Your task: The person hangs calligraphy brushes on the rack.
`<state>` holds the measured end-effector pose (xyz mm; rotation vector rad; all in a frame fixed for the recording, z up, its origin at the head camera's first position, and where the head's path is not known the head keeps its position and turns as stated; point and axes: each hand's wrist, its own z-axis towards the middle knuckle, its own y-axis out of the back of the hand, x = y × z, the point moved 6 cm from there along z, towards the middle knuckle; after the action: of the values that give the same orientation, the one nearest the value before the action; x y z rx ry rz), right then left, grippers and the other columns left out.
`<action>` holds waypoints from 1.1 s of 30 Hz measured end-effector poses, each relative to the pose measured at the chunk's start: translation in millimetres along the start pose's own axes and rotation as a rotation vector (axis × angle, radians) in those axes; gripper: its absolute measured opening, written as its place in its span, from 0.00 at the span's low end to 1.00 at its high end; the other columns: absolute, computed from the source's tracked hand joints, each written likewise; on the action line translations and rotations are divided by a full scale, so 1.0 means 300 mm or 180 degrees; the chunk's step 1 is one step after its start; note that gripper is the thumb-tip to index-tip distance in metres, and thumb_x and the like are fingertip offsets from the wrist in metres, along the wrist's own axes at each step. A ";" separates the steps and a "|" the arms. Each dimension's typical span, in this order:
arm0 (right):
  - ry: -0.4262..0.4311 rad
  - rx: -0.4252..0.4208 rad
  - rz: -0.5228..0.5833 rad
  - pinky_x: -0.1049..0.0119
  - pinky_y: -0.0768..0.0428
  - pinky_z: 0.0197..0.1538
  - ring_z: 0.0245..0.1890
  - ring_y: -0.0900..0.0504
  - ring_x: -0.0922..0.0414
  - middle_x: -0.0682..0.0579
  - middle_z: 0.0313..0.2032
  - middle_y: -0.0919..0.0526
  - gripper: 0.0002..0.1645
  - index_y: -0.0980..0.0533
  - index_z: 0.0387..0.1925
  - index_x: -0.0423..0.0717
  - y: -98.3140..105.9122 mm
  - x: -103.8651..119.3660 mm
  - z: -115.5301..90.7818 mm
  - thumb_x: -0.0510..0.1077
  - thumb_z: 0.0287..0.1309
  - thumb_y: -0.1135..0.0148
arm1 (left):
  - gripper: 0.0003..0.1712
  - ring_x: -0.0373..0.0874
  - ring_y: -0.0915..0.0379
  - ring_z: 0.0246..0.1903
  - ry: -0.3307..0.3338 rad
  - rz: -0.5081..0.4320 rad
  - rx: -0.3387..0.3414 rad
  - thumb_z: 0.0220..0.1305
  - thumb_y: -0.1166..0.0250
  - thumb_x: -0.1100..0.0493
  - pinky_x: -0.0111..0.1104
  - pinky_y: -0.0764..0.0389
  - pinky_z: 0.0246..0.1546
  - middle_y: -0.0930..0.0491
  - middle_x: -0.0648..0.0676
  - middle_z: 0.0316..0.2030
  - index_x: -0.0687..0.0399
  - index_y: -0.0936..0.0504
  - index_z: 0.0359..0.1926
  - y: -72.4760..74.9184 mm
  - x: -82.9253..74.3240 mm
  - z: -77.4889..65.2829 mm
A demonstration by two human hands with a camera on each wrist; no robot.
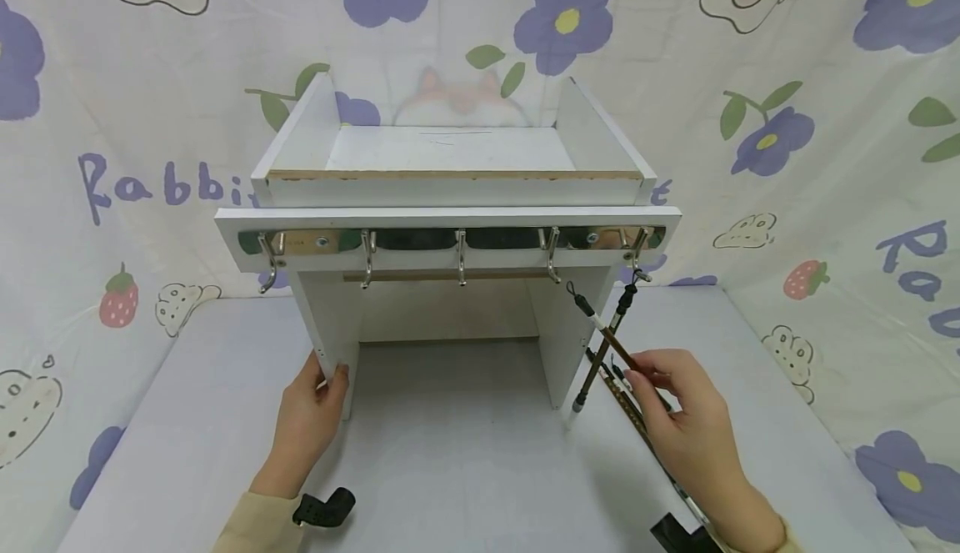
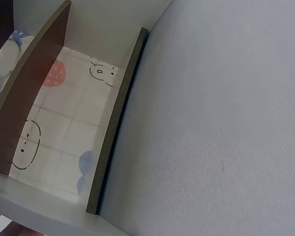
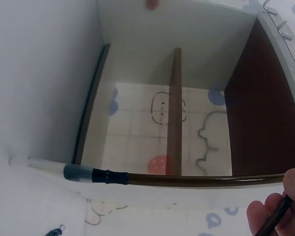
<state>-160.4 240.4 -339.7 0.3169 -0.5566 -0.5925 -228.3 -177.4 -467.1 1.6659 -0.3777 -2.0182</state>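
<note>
A white shelf stand (image 1: 450, 218) carries a metal strip with several hooks (image 1: 461, 257) along its front. My left hand (image 1: 309, 419) grips the lower front of its left side panel (image 1: 322, 328), thumb inside. Between thumb and fingers, my right hand (image 1: 682, 419) pinches a brown-handled brush (image 1: 624, 353), its looped top tilted up toward the second hook from the right. From the rightmost hook hangs another brush (image 1: 587, 386), slanting down with pale bristles, crossing the held one in the head view. That hanging brush (image 3: 206, 181) stretches across the right wrist view.
More brushes (image 1: 637, 424) lie on the white table (image 1: 465, 470) beside the stand, partly behind my right hand. An open tray (image 1: 450, 151) tops the stand. Patterned cloth (image 1: 675, 119) covers the wall behind. Black straps with cameras (image 1: 326, 510) sit on the wrists.
</note>
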 end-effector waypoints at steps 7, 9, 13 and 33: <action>-0.0078 0.0073 -0.0017 0.79 0.23 0.46 0.39 0.21 0.62 0.50 0.38 0.20 0.23 0.22 0.42 0.36 -0.008 0.007 0.011 0.19 0.42 0.33 | 0.30 0.63 0.27 0.55 -0.0020 -0.0007 -0.0016 0.74 0.50 0.48 0.51 0.22 0.48 0.30 0.69 0.60 0.56 0.39 0.70 0.001 0.000 0.000; -0.0087 0.0088 -0.0026 0.79 0.23 0.45 0.39 0.21 0.62 0.51 0.38 0.20 0.23 0.22 0.42 0.36 -0.011 0.008 0.013 0.19 0.43 0.33 | 0.30 0.62 0.27 0.55 -0.0013 -0.0011 -0.0018 0.74 0.50 0.48 0.51 0.22 0.48 0.30 0.68 0.61 0.55 0.39 0.71 0.000 0.001 0.000; -0.0065 0.0093 -0.0026 0.79 0.23 0.46 0.39 0.21 0.61 0.51 0.38 0.20 0.22 0.22 0.42 0.36 -0.016 0.011 0.018 0.20 0.43 0.33 | 0.30 0.61 0.28 0.56 0.0023 -0.0001 -0.0011 0.74 0.50 0.47 0.51 0.22 0.49 0.31 0.67 0.62 0.54 0.39 0.71 -0.001 0.003 -0.002; -0.0040 0.0092 -0.0112 0.80 0.23 0.44 0.38 0.22 0.61 0.52 0.37 0.20 0.21 0.21 0.41 0.38 -0.019 0.028 0.039 0.21 0.44 0.32 | 0.29 0.61 0.27 0.55 -0.0031 0.0036 -0.0037 0.74 0.50 0.48 0.51 0.22 0.48 0.29 0.67 0.61 0.55 0.38 0.70 0.002 0.004 0.000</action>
<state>-163.7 229.4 -329.3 0.3510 -0.5728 -0.6213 -228.3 -178.5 -467.7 1.6440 -0.3774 -2.0173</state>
